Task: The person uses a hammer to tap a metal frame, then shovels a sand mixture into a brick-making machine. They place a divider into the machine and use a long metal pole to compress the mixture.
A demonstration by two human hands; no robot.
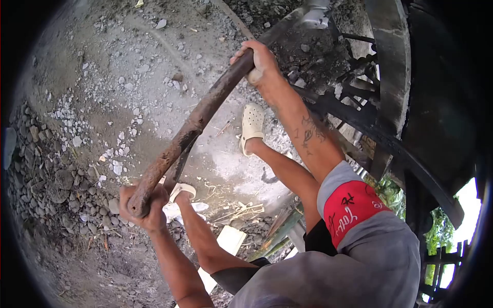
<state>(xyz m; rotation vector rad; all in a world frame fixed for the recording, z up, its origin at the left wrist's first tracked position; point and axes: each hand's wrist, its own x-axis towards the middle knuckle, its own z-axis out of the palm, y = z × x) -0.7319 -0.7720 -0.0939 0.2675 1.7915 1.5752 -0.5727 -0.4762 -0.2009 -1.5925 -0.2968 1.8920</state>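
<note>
My right hand (262,61) is wrapped around the dark shaft of a shovel (205,110), well down toward its far end. At the lower left, my left hand (146,208) is closed on the grip, where the worn brown handle splits into two arms. The shovel runs diagonally from lower left to upper right. Its metal end (314,15) is blurred and partly cut off at the top edge. Grey, rubble-strewn ground (169,66) lies beneath the shaft.
My feet, in cream clogs (252,123), stand under the shovel. Grey stones (61,185) are heaped at left. Charred beams (359,113) and a dark metal structure (393,66) rise close on the right. A pale board (231,238) and green stalks (275,241) lie near my legs.
</note>
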